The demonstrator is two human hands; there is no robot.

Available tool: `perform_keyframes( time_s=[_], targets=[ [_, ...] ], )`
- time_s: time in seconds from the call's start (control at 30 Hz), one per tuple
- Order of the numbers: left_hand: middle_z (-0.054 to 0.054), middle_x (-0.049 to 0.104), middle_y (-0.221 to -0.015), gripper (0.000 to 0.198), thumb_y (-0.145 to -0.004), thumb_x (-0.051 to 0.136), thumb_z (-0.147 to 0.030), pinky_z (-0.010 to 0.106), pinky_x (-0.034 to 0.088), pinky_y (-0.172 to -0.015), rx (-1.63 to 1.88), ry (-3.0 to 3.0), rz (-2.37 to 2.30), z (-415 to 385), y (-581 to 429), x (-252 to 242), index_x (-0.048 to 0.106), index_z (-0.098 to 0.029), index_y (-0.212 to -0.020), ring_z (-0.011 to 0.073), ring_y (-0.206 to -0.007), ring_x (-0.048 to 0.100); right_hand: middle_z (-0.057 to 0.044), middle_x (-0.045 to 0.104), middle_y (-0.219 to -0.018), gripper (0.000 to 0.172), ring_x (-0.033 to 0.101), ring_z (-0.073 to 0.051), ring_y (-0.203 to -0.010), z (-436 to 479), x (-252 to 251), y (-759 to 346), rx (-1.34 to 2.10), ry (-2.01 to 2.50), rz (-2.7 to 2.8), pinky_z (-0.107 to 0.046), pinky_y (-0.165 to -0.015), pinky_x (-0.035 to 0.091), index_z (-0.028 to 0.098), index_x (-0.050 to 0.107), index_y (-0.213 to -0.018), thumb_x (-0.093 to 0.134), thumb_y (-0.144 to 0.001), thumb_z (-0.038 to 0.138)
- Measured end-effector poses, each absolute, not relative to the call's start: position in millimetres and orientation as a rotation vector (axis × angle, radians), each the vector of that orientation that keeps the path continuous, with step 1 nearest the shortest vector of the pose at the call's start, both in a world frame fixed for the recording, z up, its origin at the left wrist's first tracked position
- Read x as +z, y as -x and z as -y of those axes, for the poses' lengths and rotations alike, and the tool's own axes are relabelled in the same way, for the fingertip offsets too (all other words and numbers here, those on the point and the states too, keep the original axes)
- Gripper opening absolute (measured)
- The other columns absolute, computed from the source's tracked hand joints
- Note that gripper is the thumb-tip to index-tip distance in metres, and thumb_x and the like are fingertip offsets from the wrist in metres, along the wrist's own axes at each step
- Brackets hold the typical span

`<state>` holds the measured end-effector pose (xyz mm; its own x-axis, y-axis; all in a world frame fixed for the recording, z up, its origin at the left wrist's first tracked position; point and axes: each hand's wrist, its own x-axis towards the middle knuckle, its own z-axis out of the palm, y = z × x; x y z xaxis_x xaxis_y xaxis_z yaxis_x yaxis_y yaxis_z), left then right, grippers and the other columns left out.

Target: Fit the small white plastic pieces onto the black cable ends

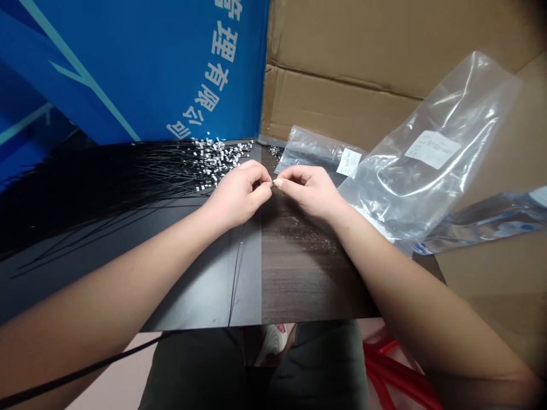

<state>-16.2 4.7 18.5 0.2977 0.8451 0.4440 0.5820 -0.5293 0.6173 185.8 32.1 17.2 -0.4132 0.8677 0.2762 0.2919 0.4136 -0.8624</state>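
Note:
At the middle of the table, my left hand [245, 191] and my right hand [310, 191] meet fingertip to fingertip, both closed in a pinch. A thin black wire [235, 273] hangs from under my left hand down to the table's front edge, and its upper end seems to be in that hand's fingers. Something tiny shows between the fingertips of my right hand, too small to name. Just behind my left hand lies a big bundle of black wires [106, 176] with small white connectors [213, 156] on their ends.
Tiny clear bits [320, 244] are scattered on the wood-grain tabletop [307, 285]. Clear plastic bags [431, 171] with white labels lie at the right, near a cardboard wall [342, 102]. A blue panel [149, 62] stands behind the wires. A red stool [393, 370] is below.

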Motion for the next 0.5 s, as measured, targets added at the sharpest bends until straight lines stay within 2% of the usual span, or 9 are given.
perform_keyframes(
  time_s=[0.3, 0.5],
  targets=[
    [0.005, 0.068, -0.092, 0.012, -0.087, 0.055, -0.026, 0.036, 0.05, -0.084, 1.059, -2.246, -1.299, -3.8, 15.2, 19.7, 0.061, -0.021, -0.077, 0.0213, -0.09, 0.063, -0.002, 0.072, -0.084, 0.017, 0.059, -0.017, -0.077, -31.8, 19.0, -187.3, 0.946, 0.986, 1.968, -0.034, -0.076, 0.046, 0.019, 0.072, -0.081, 0.069, -0.088, 0.034],
    [0.005, 0.071, -0.092, 0.016, -0.087, 0.057, -0.031, 0.036, 0.05, -0.083, 1.058, -2.151, -1.34, -6.1, 16.5, 18.5, 0.066, -0.02, -0.079, 0.0215, -0.089, 0.064, -0.003, 0.073, -0.084, 0.02, 0.06, -0.017, -0.078, -34.1, 14.2, -186.8, 0.96, 1.0, 1.923, -0.034, -0.075, 0.047, 0.019, 0.074, -0.083, 0.071, -0.088, 0.038]
  ],
)
